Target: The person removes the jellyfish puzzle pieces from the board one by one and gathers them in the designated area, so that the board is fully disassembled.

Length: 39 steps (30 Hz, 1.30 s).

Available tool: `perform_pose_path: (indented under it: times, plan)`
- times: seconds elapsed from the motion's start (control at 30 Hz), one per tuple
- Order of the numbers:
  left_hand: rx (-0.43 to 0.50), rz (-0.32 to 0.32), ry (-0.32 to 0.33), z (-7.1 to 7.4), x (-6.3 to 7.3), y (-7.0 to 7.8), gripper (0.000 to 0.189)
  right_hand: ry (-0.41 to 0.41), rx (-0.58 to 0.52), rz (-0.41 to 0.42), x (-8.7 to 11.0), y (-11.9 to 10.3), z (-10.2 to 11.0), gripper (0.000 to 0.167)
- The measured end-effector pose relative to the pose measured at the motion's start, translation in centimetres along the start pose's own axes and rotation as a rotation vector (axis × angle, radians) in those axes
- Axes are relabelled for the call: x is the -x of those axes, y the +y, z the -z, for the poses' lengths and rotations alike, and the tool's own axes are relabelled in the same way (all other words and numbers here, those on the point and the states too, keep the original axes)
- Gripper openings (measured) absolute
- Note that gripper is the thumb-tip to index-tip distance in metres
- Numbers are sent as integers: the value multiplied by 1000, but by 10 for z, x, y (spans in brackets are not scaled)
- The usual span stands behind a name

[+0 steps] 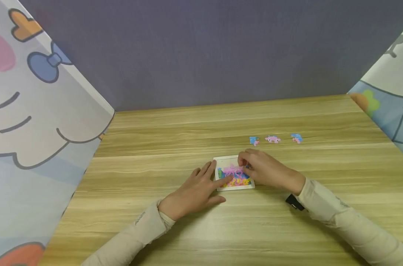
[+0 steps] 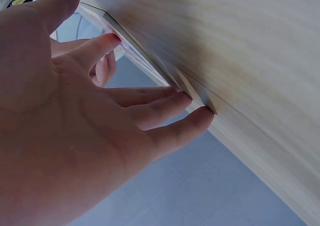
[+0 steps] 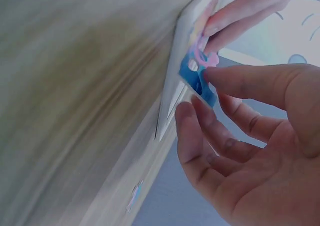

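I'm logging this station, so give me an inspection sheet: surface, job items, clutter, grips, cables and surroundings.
Surface: wood-grain table
Job items: white-rimmed puzzle tray, partly filled; three loose pieces beyond it; blue piece in hand
Clutter: black object by the right cuff, identity unclear
Left grip: spread, touching the tray
Right grip: pinching the blue piece
Cables: nothing seen
Surroundings: grey back panel, cartoon side panels

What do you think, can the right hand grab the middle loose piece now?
Probably not yet: the right hand pinches a blue piece, though nothing seems to block the middle loose piece.
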<state>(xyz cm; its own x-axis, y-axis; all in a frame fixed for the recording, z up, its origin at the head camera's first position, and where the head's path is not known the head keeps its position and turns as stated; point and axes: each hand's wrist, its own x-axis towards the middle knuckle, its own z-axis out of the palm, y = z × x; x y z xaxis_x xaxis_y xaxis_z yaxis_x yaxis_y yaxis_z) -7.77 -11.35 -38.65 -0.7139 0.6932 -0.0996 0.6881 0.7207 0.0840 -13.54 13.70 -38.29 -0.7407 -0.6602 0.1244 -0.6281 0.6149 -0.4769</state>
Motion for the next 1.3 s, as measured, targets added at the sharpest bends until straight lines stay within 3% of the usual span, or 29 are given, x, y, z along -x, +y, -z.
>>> perform_pose_path:
  times: [0.23,0.4,0.67,0.9,1.13,1.3]
  plan:
    - [5,4,2,1,-1,0,63,-53,-128,-14,0,2,10,17]
    - [13,16,-7,2,-1,1,63,-63,-159,-17,2,2,18,14]
    - [27,18,-8,1,0,0,63,-27,-141,-5,3,3,26,14]
    - [18,2,-3,-1,-3,2,64,-28,-97,-49,12,11,35,10]
    - [16,14,-4,-1,-2,2,63,90,-35,-42,29,28,46,14]
    - [5,22,-14,-1,0,0,64,113,-25,-46,34,38,54,15]
